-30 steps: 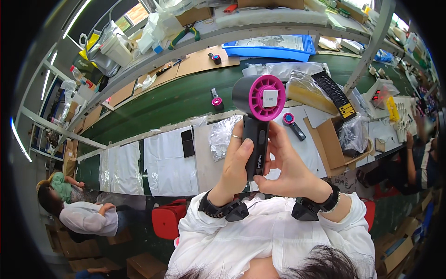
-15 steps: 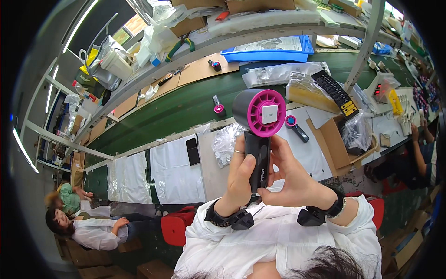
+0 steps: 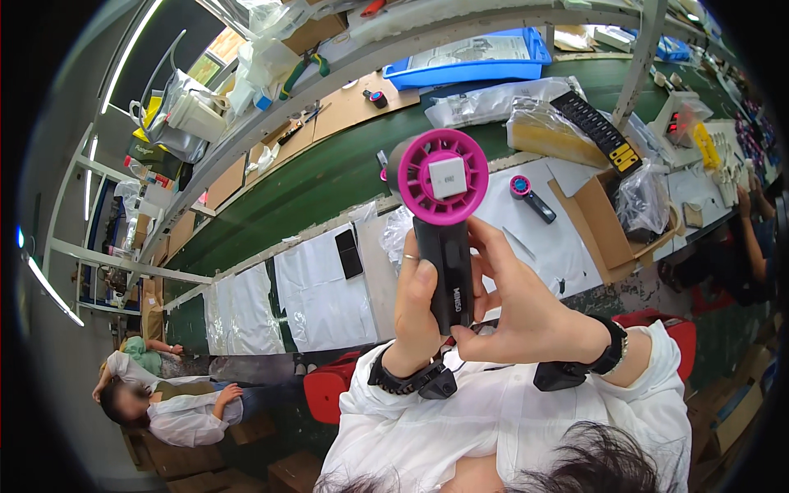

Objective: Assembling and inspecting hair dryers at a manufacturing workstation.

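Upright before my chest is a handheld fan (image 3: 444,271) with a dark handle and a magenta grille ring. A white square piece (image 3: 448,177) sits over the middle of its grille. My left hand (image 3: 417,308) is closed round the left side of the handle, thumb along its front. From the right, my right hand (image 3: 518,304) grips the handle too, with its thumb near the bottom end. On the white sheet right of my hands lies a second small fan (image 3: 532,199), dark with a magenta and blue head.
A green conveyor belt (image 3: 288,209) runs behind the work table, with a blue tray (image 3: 468,62) beyond it. An open cardboard box (image 3: 588,226) stands at right. A black phone (image 3: 348,254) lies at left. A metal post (image 3: 639,66) rises at back right. Other people are nearby.
The held fan has shifted slightly left and up in view, its grille turned more squarely toward me. Both hands keep their hold. At left, a person has raised an arm to their head.
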A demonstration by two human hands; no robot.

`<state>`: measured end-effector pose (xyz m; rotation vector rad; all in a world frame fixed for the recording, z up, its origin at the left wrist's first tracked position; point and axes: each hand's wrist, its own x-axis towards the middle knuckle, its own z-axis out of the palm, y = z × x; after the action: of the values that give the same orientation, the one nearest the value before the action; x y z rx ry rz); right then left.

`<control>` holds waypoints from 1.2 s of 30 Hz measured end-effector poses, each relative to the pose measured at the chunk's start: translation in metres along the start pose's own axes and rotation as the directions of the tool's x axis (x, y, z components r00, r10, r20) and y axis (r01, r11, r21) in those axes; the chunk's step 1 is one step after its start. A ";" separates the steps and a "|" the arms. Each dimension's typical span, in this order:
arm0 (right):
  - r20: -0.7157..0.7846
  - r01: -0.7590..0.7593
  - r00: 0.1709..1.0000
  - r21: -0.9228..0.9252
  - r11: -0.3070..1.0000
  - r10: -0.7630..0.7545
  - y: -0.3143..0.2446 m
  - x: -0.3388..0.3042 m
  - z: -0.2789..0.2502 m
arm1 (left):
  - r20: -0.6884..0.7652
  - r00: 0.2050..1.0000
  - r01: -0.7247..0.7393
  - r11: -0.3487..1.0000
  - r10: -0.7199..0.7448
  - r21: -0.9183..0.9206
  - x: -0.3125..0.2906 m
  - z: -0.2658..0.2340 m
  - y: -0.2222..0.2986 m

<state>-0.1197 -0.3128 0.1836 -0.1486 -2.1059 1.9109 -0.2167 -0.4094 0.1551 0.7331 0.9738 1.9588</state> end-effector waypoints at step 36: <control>-0.069 -0.044 0.997 -0.012 0.999 0.043 0.040 -0.003 -0.019 | -0.103 0.979 0.175 0.984 -0.175 -0.004 0.021 -0.009 -0.031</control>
<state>-0.1160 -0.2906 0.1451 -0.2615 -2.0873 1.8884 -0.2213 -0.3830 0.1272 0.5341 1.0691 1.8549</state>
